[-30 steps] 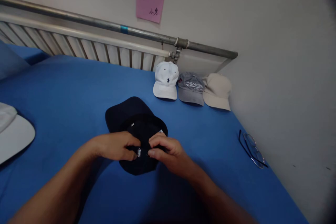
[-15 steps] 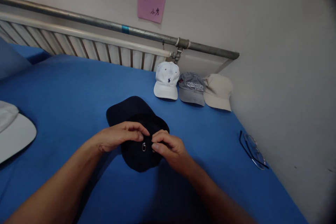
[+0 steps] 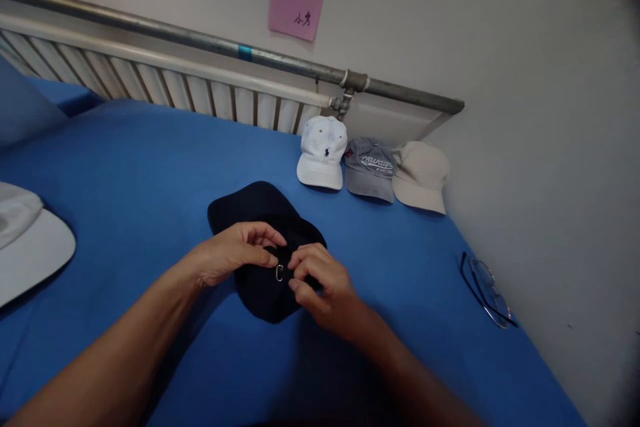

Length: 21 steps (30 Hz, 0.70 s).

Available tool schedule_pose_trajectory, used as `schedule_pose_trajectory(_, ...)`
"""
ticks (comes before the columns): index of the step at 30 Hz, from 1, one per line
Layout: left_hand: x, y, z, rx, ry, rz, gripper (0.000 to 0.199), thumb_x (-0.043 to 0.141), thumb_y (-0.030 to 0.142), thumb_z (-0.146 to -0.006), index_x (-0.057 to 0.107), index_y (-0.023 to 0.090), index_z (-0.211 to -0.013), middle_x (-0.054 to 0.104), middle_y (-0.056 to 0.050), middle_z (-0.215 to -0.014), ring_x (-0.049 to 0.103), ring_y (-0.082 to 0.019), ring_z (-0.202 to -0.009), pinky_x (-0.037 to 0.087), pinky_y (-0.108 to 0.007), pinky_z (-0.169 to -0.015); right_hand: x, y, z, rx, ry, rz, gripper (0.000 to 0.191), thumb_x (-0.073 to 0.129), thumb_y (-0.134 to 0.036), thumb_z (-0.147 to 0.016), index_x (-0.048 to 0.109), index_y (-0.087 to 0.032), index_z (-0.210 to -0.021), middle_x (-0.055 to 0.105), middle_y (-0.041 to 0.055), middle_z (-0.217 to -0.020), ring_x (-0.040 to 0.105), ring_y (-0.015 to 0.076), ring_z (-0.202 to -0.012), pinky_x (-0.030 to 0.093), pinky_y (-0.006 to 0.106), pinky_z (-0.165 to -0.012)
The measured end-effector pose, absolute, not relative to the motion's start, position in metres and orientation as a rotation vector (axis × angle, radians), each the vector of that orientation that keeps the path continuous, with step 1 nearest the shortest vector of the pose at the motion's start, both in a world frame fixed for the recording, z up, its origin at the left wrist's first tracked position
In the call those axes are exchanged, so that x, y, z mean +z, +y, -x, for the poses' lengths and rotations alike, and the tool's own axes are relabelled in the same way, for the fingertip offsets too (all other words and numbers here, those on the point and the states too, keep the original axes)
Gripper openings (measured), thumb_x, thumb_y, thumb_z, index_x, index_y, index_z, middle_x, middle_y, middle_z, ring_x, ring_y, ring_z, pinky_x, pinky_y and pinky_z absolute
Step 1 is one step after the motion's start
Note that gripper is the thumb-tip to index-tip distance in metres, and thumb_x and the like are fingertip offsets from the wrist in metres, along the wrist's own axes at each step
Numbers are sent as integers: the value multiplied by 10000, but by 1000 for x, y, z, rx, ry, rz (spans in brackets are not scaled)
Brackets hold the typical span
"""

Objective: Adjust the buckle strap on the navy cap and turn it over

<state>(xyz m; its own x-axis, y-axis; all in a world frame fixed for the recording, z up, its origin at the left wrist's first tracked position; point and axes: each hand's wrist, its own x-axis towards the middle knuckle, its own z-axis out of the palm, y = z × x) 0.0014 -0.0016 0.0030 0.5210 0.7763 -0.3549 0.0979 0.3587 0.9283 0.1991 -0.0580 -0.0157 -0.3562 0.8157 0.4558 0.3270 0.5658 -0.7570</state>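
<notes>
Navy baseball cap (image 3: 267, 297), one, on blue cloth (image 3: 150, 180), beneath both hands. Metal buckle (image 3: 277, 273), upright long axis: just below left hand's (image 3: 227, 253) thumb, right hand (image 3: 327, 283) farther. Fingers curled, thumbs apart from forefingers; any pinch on cloth, I cannot tell.

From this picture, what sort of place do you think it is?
Probably the corner of a plain indoor room, perhaps a bedroom or workroom. A white radiator and a metal pipe run along the wall, with a handwritten pink note above them.
</notes>
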Motion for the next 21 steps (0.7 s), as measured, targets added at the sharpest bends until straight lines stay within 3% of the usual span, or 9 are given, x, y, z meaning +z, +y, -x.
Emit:
schedule_pose_trajectory(17, 8, -12, -12, 565, 970, -1234, 277, 696, 187, -614, 616, 153, -877, 574, 29, -765, 517, -120, -741, 393, -270, -688, -19, -61, -194, 552, -1947, 994, 195, 554, -87, -748, 480, -207, -613, 578, 48, -817, 556, 192, -839, 482, 373, -764)
schedule_pose_trajectory(21, 7, -13, -13, 558, 940, -1244, 279, 697, 200, -620, 607, 157, -881, 568, 28, -771, 513, -120, -745, 400, -270, -690, -19, -64, -191, 496, -1968, 988, 201, 563, -96, -744, 474, -212, -606, 582, 49, -859, 558, 200, -872, 477, 423, -855)
